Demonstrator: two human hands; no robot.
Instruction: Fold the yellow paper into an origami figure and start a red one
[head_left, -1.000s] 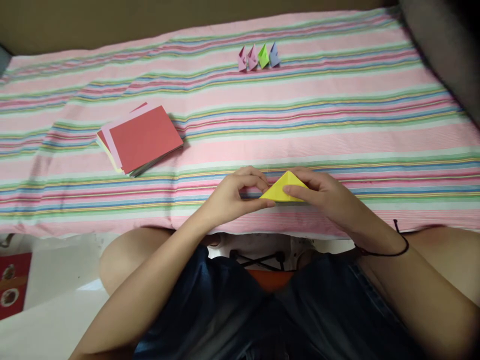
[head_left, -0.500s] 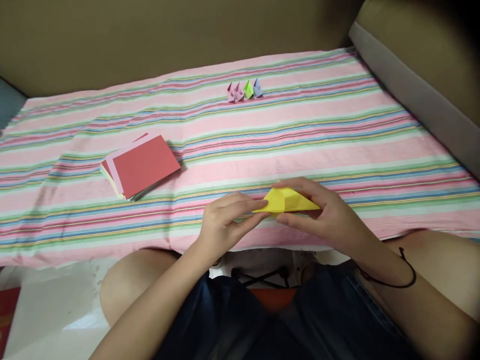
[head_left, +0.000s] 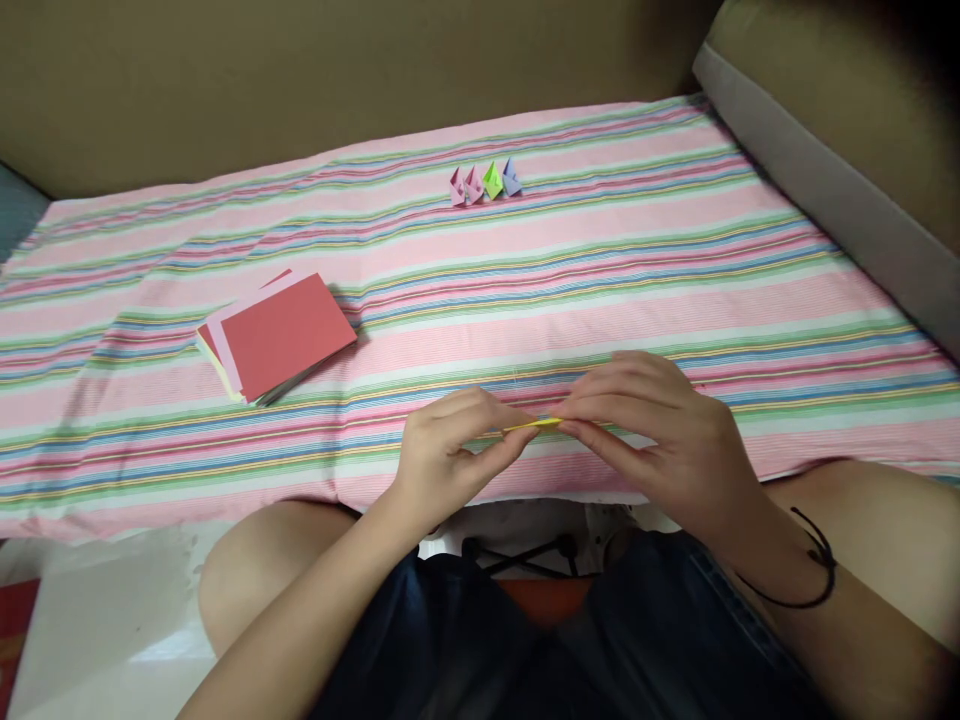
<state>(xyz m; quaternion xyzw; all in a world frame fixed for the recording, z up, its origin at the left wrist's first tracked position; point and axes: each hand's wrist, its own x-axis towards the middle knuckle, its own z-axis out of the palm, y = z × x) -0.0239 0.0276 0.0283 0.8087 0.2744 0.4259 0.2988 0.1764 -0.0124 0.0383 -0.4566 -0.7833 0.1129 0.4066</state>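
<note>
A folded yellow sheet of origami paper (head_left: 547,422) is pinched between my two hands, just above the near edge of the striped cloth. Only a thin sliver of it shows, seen nearly edge-on. My left hand (head_left: 454,440) grips its left end between thumb and forefinger. On the other side, my right hand (head_left: 660,430) presses thumb and fingertips together on it, hiding the right part. Both hands almost meet at the fingertips.
Several small folded paper pieces (head_left: 492,181), pink, green and blue, stand in a row toward the back. To the left lies a stack of coloured paper (head_left: 289,335), red on top. A padded armrest (head_left: 832,180) bounds the striped cloth (head_left: 600,290) at right.
My right hand has turned and closed over the yellow paper, whose broad triangular face has become a thin edge. My left hand keeps its pinch in nearly the same place.
</note>
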